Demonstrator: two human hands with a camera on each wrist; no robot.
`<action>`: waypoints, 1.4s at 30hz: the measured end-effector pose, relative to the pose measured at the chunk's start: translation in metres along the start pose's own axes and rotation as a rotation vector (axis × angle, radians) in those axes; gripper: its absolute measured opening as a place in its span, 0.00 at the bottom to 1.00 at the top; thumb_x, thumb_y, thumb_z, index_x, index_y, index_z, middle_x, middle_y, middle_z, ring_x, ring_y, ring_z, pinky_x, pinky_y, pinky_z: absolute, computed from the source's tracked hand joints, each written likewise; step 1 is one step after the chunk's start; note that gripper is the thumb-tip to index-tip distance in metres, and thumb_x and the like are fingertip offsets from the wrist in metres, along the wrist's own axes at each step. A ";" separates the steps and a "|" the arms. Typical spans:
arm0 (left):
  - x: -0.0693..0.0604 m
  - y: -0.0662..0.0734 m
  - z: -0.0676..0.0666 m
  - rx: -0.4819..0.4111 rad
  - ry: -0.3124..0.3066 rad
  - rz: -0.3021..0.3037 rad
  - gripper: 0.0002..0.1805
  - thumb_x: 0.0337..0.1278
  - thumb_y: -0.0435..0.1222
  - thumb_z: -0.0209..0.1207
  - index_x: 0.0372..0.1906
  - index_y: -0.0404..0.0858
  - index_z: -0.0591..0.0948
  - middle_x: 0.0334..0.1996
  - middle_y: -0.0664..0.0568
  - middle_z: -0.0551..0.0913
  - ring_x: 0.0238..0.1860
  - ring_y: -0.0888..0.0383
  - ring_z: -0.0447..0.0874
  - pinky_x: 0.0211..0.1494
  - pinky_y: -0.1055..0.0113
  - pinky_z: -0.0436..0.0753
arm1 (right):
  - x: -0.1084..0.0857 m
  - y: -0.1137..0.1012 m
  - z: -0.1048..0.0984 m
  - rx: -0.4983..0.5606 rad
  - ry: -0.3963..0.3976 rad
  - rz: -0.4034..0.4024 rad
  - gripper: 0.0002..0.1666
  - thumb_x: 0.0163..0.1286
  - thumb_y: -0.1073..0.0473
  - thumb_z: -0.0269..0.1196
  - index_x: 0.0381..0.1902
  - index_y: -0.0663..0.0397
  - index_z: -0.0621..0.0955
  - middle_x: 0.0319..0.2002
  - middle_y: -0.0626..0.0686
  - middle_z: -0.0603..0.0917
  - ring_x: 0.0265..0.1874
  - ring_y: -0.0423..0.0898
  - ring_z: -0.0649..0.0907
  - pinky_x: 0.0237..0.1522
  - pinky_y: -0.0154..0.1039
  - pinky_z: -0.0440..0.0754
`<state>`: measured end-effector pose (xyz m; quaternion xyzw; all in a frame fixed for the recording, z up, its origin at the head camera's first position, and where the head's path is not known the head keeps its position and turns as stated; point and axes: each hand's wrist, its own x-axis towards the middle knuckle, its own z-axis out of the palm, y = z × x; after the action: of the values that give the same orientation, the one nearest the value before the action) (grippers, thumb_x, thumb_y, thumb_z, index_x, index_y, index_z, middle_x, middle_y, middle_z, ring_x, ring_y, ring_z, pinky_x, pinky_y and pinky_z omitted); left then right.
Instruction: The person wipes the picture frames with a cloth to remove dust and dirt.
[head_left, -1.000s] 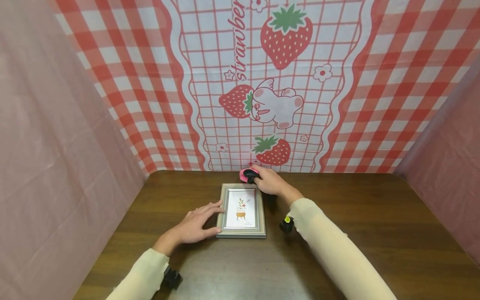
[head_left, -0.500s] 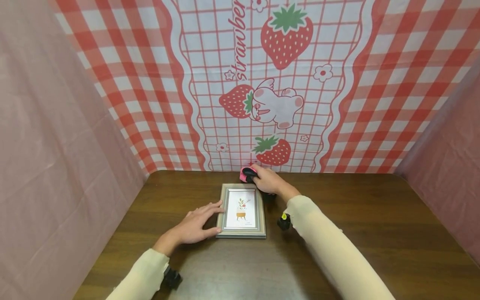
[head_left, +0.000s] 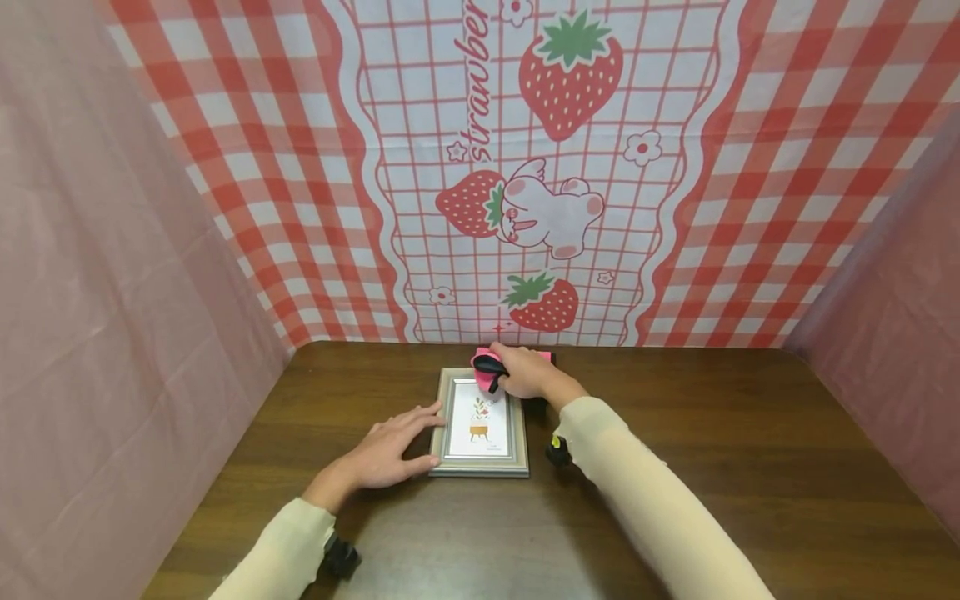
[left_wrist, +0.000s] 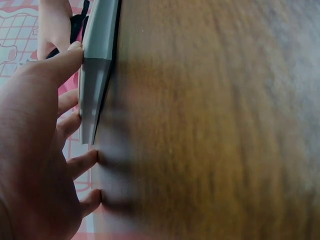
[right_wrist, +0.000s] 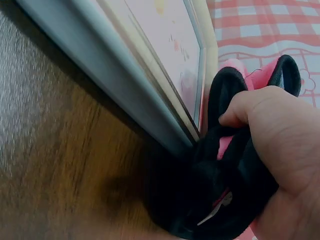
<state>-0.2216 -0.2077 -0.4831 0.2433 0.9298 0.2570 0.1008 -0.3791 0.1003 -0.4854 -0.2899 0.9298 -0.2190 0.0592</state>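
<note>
Picture frame (head_left: 480,468) lies just right of your left hand (head_left: 384,451), fingers apart, some tips on its edge. Your right hand (head_left: 527,372) clamped on pink-and-black cloth (head_left: 487,367), at frame's far end. Wiping stage, seemingly; next stroke probably wants cloth flat, left hand steadying frame.

The head view looks forward and down from above, far enough back to hold the left hand (head_left: 386,452), right hand (head_left: 527,372), picture frame (head_left: 478,427), table (head_left: 750,442) and cloth (head_left: 555,175) behind them. Each wrist view sits close and low, tipped sideways: the left faces a corner of the frame, the right one of its edges. All three share frame, table and cloth
</note>
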 end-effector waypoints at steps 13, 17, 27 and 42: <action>0.001 -0.001 0.001 0.005 0.002 -0.005 0.35 0.80 0.60 0.63 0.83 0.53 0.74 0.93 0.53 0.61 0.92 0.34 0.60 0.82 0.13 0.57 | 0.014 0.016 0.011 0.010 0.034 0.017 0.23 0.75 0.59 0.66 0.66 0.46 0.78 0.49 0.58 0.93 0.39 0.51 0.88 0.44 0.49 0.88; 0.001 -0.002 0.002 0.003 0.003 -0.002 0.35 0.80 0.59 0.62 0.83 0.53 0.74 0.93 0.53 0.60 0.92 0.34 0.59 0.83 0.14 0.56 | 0.016 0.025 0.018 -0.006 0.074 0.007 0.21 0.74 0.57 0.66 0.64 0.43 0.78 0.48 0.56 0.93 0.40 0.49 0.88 0.46 0.47 0.87; 0.000 -0.001 0.001 0.011 0.002 -0.002 0.35 0.81 0.59 0.62 0.83 0.52 0.74 0.93 0.53 0.60 0.92 0.34 0.59 0.83 0.16 0.58 | 0.026 0.035 0.025 0.008 0.060 0.023 0.21 0.76 0.53 0.66 0.64 0.40 0.78 0.49 0.53 0.93 0.42 0.48 0.89 0.45 0.47 0.87; 0.000 -0.002 0.000 0.017 -0.006 0.006 0.35 0.81 0.58 0.62 0.84 0.52 0.74 0.93 0.52 0.61 0.91 0.33 0.60 0.83 0.17 0.60 | 0.023 -0.007 0.015 0.035 0.037 0.046 0.23 0.76 0.58 0.65 0.67 0.49 0.79 0.50 0.58 0.93 0.42 0.52 0.89 0.49 0.53 0.89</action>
<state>-0.2225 -0.2094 -0.4838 0.2476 0.9309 0.2489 0.1007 -0.3906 0.0763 -0.4954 -0.2630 0.9332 -0.2392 0.0520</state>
